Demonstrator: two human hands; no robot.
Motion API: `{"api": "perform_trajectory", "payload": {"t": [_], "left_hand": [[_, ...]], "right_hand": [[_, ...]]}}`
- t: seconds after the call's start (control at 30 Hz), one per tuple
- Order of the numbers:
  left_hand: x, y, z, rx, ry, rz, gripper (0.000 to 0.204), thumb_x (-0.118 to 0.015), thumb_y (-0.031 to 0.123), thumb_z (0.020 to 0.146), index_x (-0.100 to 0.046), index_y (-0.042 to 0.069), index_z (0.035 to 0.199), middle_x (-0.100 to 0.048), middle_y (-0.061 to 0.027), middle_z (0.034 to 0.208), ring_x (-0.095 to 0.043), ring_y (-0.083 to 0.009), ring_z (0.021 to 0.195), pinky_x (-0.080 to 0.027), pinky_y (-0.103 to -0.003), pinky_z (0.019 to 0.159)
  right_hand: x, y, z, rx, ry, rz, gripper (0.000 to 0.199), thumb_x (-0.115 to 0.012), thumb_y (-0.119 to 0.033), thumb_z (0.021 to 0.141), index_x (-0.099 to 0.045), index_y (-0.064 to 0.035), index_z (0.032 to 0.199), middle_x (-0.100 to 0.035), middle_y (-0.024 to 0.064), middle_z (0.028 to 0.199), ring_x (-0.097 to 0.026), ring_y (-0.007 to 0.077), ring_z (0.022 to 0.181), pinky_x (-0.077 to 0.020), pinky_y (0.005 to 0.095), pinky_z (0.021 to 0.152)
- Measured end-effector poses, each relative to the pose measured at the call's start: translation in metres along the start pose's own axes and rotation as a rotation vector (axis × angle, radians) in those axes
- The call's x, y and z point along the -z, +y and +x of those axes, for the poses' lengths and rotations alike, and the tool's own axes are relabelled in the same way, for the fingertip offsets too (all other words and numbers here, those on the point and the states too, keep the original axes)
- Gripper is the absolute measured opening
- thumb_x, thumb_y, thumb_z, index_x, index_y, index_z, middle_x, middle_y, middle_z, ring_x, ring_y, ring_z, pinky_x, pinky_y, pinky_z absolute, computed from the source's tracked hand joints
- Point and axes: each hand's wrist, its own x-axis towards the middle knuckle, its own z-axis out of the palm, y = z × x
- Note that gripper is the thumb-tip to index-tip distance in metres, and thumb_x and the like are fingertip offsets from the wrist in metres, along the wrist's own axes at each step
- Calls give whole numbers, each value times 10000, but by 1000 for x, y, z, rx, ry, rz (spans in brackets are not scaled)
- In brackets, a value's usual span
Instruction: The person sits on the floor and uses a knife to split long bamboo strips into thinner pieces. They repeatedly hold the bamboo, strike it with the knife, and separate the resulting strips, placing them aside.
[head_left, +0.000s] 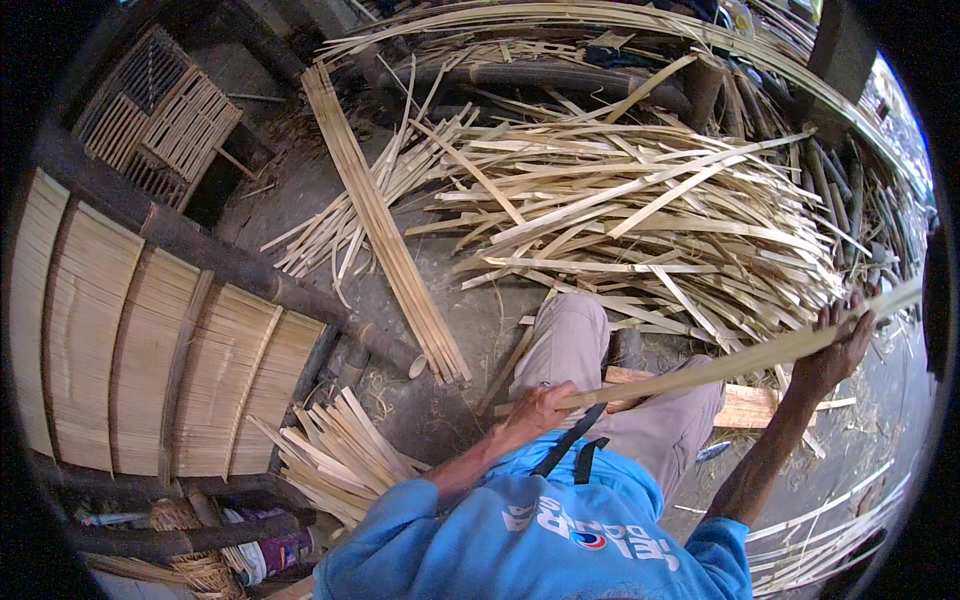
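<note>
A long, pale bamboo strip (690, 375) stretches across my lap, rising toward the right. Its left end is in my left hand (540, 407), whose fingers are closed around it above my thigh. Out to the right, my right hand (842, 345) grips the same strip farther along, with the fingertips showing over its upper edge. Beyond my right hand the strip runs on toward the right rim of the view. Below the strip, between and beside my legs, lies a reddish-brown wooden board (750, 406), partly covered by my knee.
Ahead lies a large heap of split bamboo strips (650, 220). A bundle of long slats (385, 220) slants across the floor to its left. Shorter strips (335, 455) lie by my left elbow. A slatted bamboo panel (140, 350) and dark pole (240, 260) border the left side.
</note>
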Motion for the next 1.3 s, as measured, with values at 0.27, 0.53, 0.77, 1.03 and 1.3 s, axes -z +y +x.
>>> {"api": "perform_trajectory", "payload": {"t": [0.27, 0.53, 0.77, 1.03, 1.3], "left_hand": [[-3, -64, -22, 176, 347, -56, 295, -584, 329, 979, -618, 38, 1012, -682, -196, 828, -672, -426, 846, -513, -493, 716], [57, -52, -43, 390, 509, -587, 551, -406, 511, 1047, -585, 42, 818, -501, -9, 634, -497, -121, 575, -381, -265, 544], [121, -88, 4, 335, 532, -1002, 608, -381, 603, 1023, -536, 67, 780, -341, 55, 510, -332, -63, 411, -239, -238, 395], [210, -153, 45, 398, 429, -1150, 630, -391, 698, 964, -520, 97, 823, -209, 87, 503, -203, -62, 373, -168, -249, 363], [251, -219, 74, 400, 350, -1441, 619, -480, 711, 913, -545, 98, 851, -198, 86, 502, -189, -53, 392, -171, -224, 368]], "right_hand": [[-208, -56, -57, 26, -705, 206, 396, -399, -328, 1074, -566, -9, 1238, -632, 117, 1067, -664, 203, 864, -567, 340, 772], [-330, -15, -156, 199, -1273, 119, 622, -513, -326, 1042, -281, -21, 1532, -381, 191, 1533, -425, 265, 1383, -378, 376, 1124], [-260, 49, -230, -316, -1472, -27, 532, -513, -384, 1036, -482, -23, 1425, -457, 244, 1442, -447, 323, 1359, -404, 408, 1093], [-145, 108, -225, -734, -1354, -254, 509, -513, -382, 1040, -489, -44, 1419, -551, 124, 1390, -621, 225, 1136, -535, 367, 929], [-52, 135, -225, -824, -1109, -324, 423, -563, -374, 1018, -617, -17, 1239, -643, 104, 1218, -660, 200, 1020, -572, 345, 834]]}}
